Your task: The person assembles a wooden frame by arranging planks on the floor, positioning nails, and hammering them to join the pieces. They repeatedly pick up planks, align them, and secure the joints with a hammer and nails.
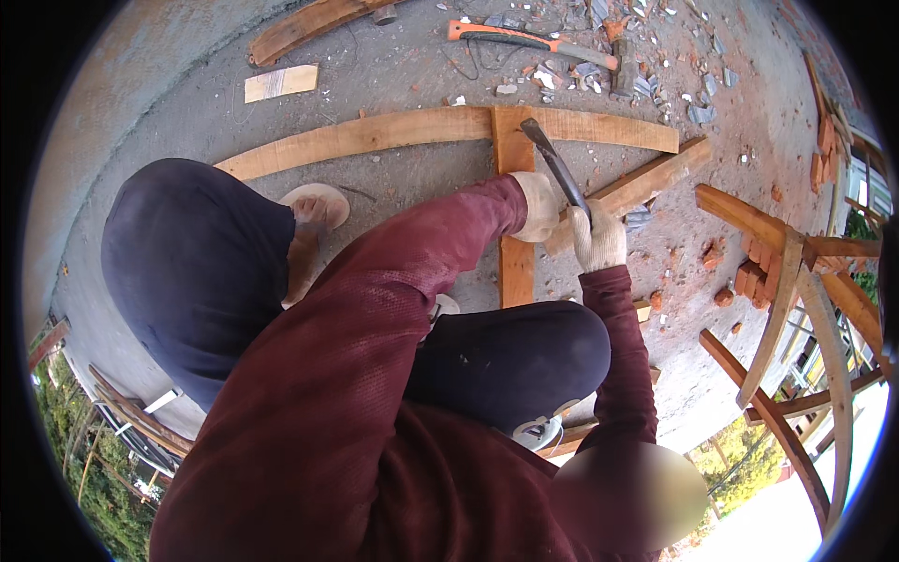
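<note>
My right hand (pixel 600 236), in a pale work glove, is closed around a dark metal pry bar (pixel 554 161). Its flattened end rests over or just above a short wooden board (pixel 514 272) that runs away from me. On that board lies my gloved left hand (pixel 536 208), closed at its right edge; its fingers are partly hidden. The far end of the board crosses a long wooden plank (pixel 393 129), which looks bowed through the lens. A third wooden piece (pixel 646 180) lies slantwise to the right, passing beneath my right hand and the bar.
A hammer (pixel 538 39) with an orange and black handle lies at the back among broken rubble (pixel 702 114). A wood offcut (pixel 281 83) and another timber (pixel 314 26) lie far left. Nailed timbers (pixel 782 300) and red bricks (pixel 754 278) stand at the right.
</note>
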A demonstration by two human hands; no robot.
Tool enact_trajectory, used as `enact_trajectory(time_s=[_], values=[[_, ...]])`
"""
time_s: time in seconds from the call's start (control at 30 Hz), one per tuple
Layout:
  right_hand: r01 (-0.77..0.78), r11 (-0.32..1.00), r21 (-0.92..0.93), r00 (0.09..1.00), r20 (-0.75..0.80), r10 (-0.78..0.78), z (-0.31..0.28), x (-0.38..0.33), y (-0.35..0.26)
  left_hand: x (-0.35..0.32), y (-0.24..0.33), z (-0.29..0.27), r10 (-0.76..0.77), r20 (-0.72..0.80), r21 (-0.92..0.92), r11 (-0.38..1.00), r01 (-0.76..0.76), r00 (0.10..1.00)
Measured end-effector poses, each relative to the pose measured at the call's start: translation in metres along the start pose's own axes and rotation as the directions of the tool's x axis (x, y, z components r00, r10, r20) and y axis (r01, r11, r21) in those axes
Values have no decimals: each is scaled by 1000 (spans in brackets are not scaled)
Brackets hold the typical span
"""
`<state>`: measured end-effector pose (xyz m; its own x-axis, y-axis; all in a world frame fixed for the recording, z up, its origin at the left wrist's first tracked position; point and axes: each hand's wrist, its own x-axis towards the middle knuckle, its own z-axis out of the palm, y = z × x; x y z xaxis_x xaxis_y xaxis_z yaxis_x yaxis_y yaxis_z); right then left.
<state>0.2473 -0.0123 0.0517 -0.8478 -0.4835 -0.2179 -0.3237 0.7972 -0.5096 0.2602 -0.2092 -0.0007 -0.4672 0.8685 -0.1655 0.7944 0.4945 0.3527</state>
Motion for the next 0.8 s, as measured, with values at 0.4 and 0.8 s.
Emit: enact_trajectory(time_s=[0.4, 0.8], values=[[480, 655, 583, 867, -426, -257, -51, 14, -77, 1, 0, -11, -112, 65, -67, 991, 116, 992], [107, 981, 165, 970, -235, -66, -20, -25, -23, -4, 5, -22, -143, 103, -118, 981, 154, 984]])
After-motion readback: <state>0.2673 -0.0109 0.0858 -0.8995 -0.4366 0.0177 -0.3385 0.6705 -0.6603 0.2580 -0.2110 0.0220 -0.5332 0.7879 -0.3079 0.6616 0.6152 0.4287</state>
